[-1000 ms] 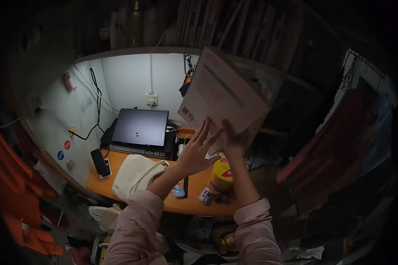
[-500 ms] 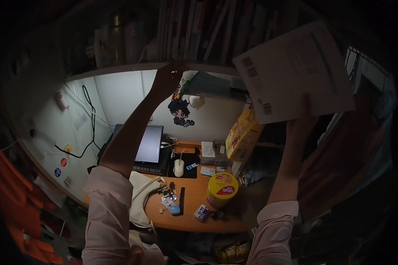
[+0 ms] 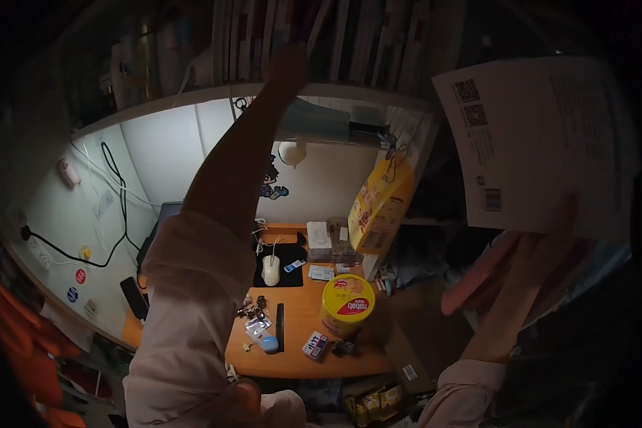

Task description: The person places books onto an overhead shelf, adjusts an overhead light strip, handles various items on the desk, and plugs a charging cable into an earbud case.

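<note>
My left hand [image 3: 287, 68] is raised to the upper shelf, at the lower part of the standing books [image 3: 346, 43]. It is dark there, and its fingers do not show clearly. Out to the right, my right hand [image 3: 549, 228] grips the lower edge of a thin white book [image 3: 535, 143], thumb across the cover. Two QR codes and a barcode are printed on the side facing me. The book is tilted and bends slightly.
The shelf edge [image 3: 192, 105] runs above the desk [image 3: 299, 360]. On the desk are a yellow tub [image 3: 348, 303], a mouse [image 3: 270, 271], a small blue-and-white pack [image 3: 314, 345] and a black strip [image 3: 280, 328]. A yellow bag [image 3: 381, 203] hangs at the shelf's right side.
My left hand has gone up from below the shelf edge to the books. My right hand has carried the white book further right and turned it more upright. The view has shifted.
</note>
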Demonstrator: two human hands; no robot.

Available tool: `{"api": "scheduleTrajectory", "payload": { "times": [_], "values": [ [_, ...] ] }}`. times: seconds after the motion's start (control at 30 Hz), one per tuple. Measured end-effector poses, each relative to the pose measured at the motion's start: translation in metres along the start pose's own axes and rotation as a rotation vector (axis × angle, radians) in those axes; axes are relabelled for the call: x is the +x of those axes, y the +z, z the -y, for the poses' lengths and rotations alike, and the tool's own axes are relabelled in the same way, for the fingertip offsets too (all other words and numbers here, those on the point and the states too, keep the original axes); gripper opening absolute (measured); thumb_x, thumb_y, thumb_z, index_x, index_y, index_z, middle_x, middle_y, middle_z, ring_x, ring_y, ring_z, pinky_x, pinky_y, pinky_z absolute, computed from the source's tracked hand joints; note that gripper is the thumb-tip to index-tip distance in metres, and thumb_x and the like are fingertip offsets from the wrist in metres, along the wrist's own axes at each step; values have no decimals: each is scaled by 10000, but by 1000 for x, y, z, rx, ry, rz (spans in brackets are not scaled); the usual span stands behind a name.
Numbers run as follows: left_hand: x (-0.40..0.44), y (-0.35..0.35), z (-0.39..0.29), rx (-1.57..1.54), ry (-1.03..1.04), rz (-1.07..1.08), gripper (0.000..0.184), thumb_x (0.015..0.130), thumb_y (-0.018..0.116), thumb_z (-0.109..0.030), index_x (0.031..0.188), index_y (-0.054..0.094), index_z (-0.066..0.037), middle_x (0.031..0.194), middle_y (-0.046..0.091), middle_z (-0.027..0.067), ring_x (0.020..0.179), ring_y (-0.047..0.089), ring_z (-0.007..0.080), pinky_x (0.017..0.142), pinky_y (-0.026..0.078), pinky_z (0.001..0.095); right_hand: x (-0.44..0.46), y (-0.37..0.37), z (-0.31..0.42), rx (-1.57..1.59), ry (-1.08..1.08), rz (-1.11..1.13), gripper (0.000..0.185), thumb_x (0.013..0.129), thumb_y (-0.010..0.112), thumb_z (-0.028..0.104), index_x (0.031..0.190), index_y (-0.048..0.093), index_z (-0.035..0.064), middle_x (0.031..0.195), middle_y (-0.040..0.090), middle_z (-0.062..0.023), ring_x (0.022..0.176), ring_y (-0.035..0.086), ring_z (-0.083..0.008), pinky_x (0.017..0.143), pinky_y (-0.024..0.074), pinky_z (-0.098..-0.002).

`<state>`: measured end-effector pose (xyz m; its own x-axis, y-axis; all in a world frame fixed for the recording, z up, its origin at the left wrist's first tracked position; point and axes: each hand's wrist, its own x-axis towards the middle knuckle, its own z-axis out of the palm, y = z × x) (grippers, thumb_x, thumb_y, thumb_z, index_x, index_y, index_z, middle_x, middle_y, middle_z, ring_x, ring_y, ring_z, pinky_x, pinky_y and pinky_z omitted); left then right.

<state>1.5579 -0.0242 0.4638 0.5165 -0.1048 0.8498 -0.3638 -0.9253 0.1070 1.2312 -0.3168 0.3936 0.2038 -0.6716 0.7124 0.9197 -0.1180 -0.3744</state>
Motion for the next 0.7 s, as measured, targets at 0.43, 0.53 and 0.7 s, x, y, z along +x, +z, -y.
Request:
{"api": "scheduleTrajectory", "payload": {
  "times": [0.43, 0.53, 0.7],
  "values": [
    [15, 10, -35, 120, 5, -15, 587, 810, 533, -377, 1190, 393, 48, 918, 611, 165, 759, 631, 275, 599, 525, 367, -21, 46, -9, -90, 4, -101, 520, 819, 590, 205, 1240, 361, 3, 1136, 457, -144, 1038, 481, -224, 803, 471, -337],
    [17, 23, -14, 21, 121, 10, 597, 812, 493, -442, 1177, 408, 24, 923, 609, 181, 765, 622, 324, 648, 519, 404, -10, 86, -37, -32, -17, 11, 549, 804, 612, 214, 1246, 359, 9, 1157, 450, -129, 1045, 482, -213, 807, 476, -345],
    [32, 35, 10, -264, 204, 69, 572, 858, 380, -461, 1256, 365, -50, 1057, 550, 217, 947, 554, 351, 817, 453, 434, 12, 171, -97, 279, -84, 217, 497, 779, 628, 135, 1197, 400, -5, 1130, 480, -127, 1007, 517, -229, 806, 480, -335]
  ]
}}
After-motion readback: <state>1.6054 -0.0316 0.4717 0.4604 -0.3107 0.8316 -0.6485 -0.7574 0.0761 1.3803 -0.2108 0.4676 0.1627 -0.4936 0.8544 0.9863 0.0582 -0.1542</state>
